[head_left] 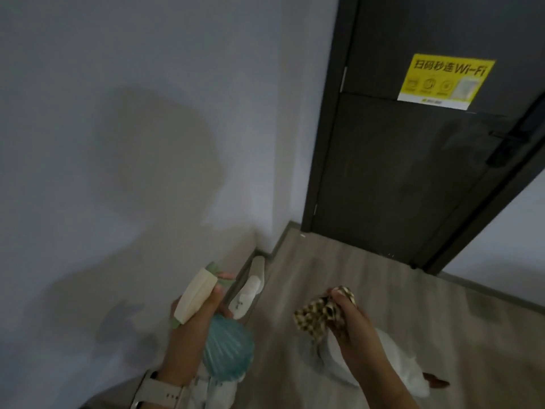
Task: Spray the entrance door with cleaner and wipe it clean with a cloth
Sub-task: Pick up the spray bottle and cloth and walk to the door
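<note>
Dark grey entrance door (413,172) lay at approx. 1 o'clock, well apart from both hands. L hand (191,329) gripped teal ribbed spray bottle (228,349), nozzle toward 12; R hand (351,323), nearer door, pinched checked cloth (318,312).

Your left hand (196,317) is raised low in front of you, its fingers curled round the neck of the spray bottle (206,317) with one finger on the trigger, and a pale watch strap sits on that wrist. Your right hand (351,317) reaches forward beside it, palm turned down, fingers and thumb pinching the bunched checked cloth (320,312), the bare forearm running back toward the lower edge.
</note>
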Tool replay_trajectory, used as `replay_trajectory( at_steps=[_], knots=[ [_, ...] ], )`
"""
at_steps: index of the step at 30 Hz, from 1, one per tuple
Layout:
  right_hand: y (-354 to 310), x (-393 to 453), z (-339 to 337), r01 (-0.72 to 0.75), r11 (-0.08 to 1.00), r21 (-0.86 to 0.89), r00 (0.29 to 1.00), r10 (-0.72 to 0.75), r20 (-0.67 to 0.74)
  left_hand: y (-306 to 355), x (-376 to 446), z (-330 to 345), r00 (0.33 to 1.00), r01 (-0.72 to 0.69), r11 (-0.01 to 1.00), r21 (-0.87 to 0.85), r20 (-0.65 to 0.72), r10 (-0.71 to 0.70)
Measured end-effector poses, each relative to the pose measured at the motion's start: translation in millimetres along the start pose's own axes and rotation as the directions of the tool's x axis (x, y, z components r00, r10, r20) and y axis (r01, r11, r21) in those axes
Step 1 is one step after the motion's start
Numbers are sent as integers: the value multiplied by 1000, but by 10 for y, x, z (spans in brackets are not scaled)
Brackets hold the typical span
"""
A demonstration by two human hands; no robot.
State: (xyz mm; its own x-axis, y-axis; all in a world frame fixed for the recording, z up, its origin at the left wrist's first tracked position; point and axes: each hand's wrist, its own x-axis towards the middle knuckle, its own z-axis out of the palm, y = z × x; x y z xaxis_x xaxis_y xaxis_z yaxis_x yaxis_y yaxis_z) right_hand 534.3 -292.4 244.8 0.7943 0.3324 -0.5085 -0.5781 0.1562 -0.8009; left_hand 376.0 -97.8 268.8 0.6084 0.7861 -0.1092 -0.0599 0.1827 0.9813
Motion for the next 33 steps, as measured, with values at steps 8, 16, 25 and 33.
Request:
replay_trajectory(
  at_steps=[8, 16, 25, 33],
  knots=[
    [-1247, 1199, -365, 76, 996, 39, 997, -77, 14, 452, 997, 1753, 979, -99, 988, 116, 192, 75],
    [-2305, 2416, -278, 239, 970, 41, 971, -239, -3, 605, 2391, 2968, 920, -234, 966, 108, 347, 184],
    [-4041, 3925, 262, 507, 862, -1, 848, -499, -178, 1086, 4467, 4339, 804, -309, 951, -17, 530, 271],
    [-5673, 4463, 410, 670, 661, -338, 645, -744, -176, 1944, 5650, 5587, 686, -461, 884, -71, 604, 406]
  ],
)
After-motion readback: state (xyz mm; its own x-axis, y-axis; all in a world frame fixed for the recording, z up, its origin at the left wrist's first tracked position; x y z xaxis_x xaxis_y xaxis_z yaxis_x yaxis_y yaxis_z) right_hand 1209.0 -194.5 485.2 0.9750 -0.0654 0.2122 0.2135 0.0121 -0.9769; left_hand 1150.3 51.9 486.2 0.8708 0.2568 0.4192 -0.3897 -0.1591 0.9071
